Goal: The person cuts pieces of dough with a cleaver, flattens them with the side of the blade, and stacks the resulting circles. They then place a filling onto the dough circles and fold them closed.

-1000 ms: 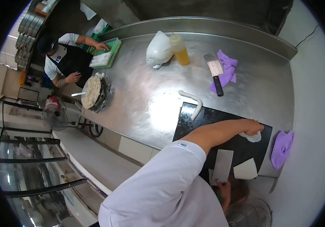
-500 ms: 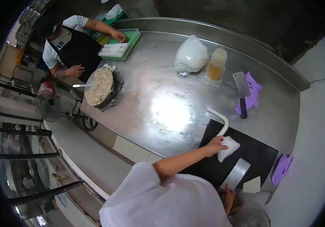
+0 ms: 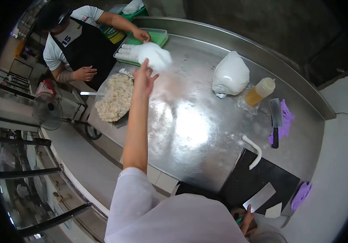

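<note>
My left hand (image 3: 144,79) is stretched out at the upper left with its fingers apart. Just past its fingertips is a blurred white piece (image 3: 155,56), overlapping the near end of a green tray (image 3: 162,39) with white rolls; whether it touches the fingers is unclear. My right hand (image 3: 247,220), low at the right, is closed on a wide metal blade (image 3: 260,197), over the edge of a black board (image 3: 259,178). A white rope of dough (image 3: 256,156) lies partly on that board. A pale block (image 3: 273,210) sits near the blade.
Across the steel table (image 3: 174,150) a co-worker (image 3: 86,52) has one hand at the tray. A bowl of pale filling (image 3: 115,97) stands at the left. Farther right are a white bag (image 3: 231,75), an oil bottle (image 3: 260,92), a cleaver (image 3: 276,117) and purple cloths (image 3: 301,196).
My left hand has swung from the black board to the green tray, its fingers now spread off the white piece. The view has shifted. My right hand still holds the blade.
</note>
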`<state>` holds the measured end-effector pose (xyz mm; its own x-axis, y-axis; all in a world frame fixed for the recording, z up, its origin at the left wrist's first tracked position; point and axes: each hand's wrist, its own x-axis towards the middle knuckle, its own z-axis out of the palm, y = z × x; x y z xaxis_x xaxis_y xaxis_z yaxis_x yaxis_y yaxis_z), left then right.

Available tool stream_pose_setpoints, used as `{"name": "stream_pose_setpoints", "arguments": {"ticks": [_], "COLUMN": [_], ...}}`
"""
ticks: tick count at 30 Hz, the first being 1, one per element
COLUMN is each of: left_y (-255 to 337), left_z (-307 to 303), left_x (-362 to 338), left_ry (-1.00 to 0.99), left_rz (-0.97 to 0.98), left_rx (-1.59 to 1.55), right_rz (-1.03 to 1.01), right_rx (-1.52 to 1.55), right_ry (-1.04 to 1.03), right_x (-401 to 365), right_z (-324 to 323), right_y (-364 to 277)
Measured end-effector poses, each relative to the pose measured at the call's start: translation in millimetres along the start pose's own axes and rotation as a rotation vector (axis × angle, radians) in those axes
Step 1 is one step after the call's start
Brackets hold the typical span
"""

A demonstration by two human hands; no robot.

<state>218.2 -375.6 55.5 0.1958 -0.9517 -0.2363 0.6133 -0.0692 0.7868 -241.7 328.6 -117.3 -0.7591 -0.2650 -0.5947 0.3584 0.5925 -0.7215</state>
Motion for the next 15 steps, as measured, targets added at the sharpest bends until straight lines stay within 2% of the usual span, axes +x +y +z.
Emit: {"name": "stream_pose_setpoints", "arguments": {"ticks": [1, 3, 5, 6, 7, 8, 9, 10, 11, 12, 13, 14, 15], "left_y": [6, -6, -63, -97, -156, -155, -214, -250, -282, -288, -297, -308, -323], "left_z": [2, -4, -35, -41, -66, -10, -27, -25, -21, -7, 3, 11, 21], "left_x": [16, 16, -14, -37, -46, -128, -155, -194, -232, -266, -305, -333, -353], "left_ry": [0.243, 0.384, 0.056, 0.000, -0.001, 0.115, 0.045, -0.039, -0.159, -0.316, -0.492, -0.585, -0.688], "left_rz": [-0.058, -0.086, 0.051, 0.075, 0.154, 0.108, 0.200, 0.138, 0.290, 0.306, 0.302, 0.323, 0.346], "left_rx": [0.103, 0.272, 0.361, 0.512, 0.740, 0.755, 0.729, 0.810, 0.911, 0.967, 1.008, 1.025, 1.025], "right_rz": [0.002, 0.045, 0.004, -0.032, -0.022, -0.049, -0.077, -0.114, -0.227, -0.331, -0.386, -0.171, -0.133], "right_rx": [0.002, 0.042, 0.057, 0.070, 0.071, 0.084, 0.094, 0.097, 0.069, 0.035, 0.155, 0.085, 0.018], "right_ry": [-0.001, -0.027, -0.019, -0.019, -0.016, 0.012, 0.040, 0.028, 0.045, 0.076, 0.092, 0.043, 0.049], "right_x": [-1, 3, -2, -8, -13, -15, -18, -29, -1, 20, 1, -19, -20], "right_z": [1, -3, -1, 3, 7, 10, 14, 19, 10, -11, 1, -6, -12], "right_y": [3, 6, 6, 4, 5, 6, 3, -10, 19, 57, 35, 7, -3]}}
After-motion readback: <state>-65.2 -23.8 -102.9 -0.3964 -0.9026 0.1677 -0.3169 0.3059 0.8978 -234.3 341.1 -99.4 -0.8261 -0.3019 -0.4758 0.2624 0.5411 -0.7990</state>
